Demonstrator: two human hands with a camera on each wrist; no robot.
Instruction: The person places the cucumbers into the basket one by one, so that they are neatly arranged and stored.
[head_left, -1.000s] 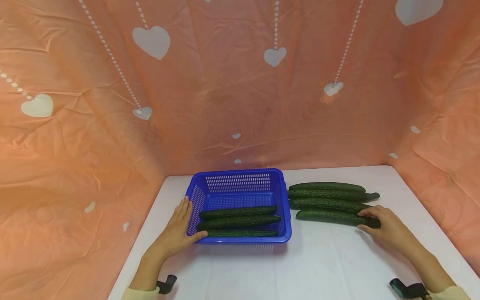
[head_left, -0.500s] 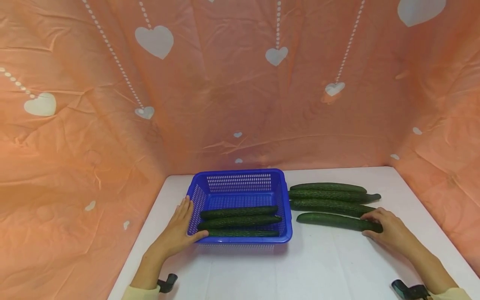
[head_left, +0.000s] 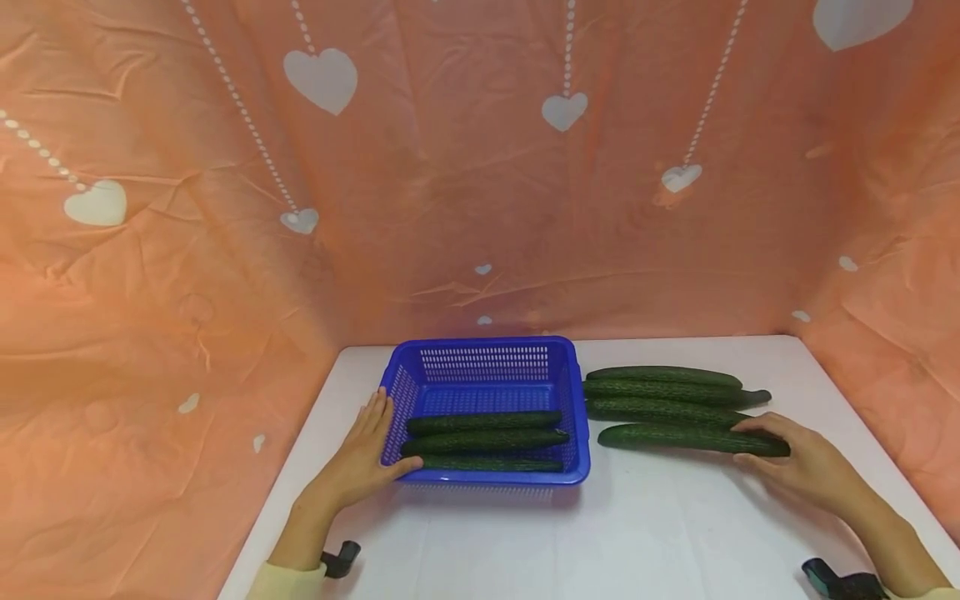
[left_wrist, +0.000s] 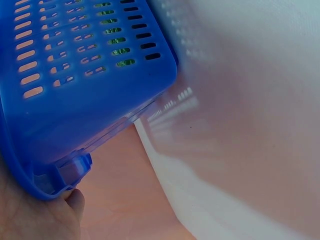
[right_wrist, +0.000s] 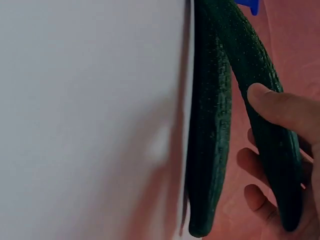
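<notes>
My right hand [head_left: 810, 463] holds a dark green cucumber [head_left: 675, 437] near its right end, thumb on one side and fingers on the other. In the right wrist view this held cucumber [right_wrist: 267, 125] is tilted up at the gripped end, beside another cucumber [right_wrist: 207, 130] on the table. My left hand [head_left: 358, 458] rests on the front left corner of a blue plastic basket [head_left: 495, 478], fingers straight along the left rim and thumb over the front one. Inside the basket, three cucumbers [head_left: 486, 442] lie side by side toward the front.
Three more cucumbers [head_left: 663, 389] lie in a row right of the basket, behind the held one. The white table [head_left: 637, 533] ends at an orange cloth wall [head_left: 480, 208] with white hearts at the back and sides.
My right hand has gripped the nearest cucumber, drawn it slightly forward and right, and raised its right end. My left hand stays on the basket corner. The head view has shifted slightly.
</notes>
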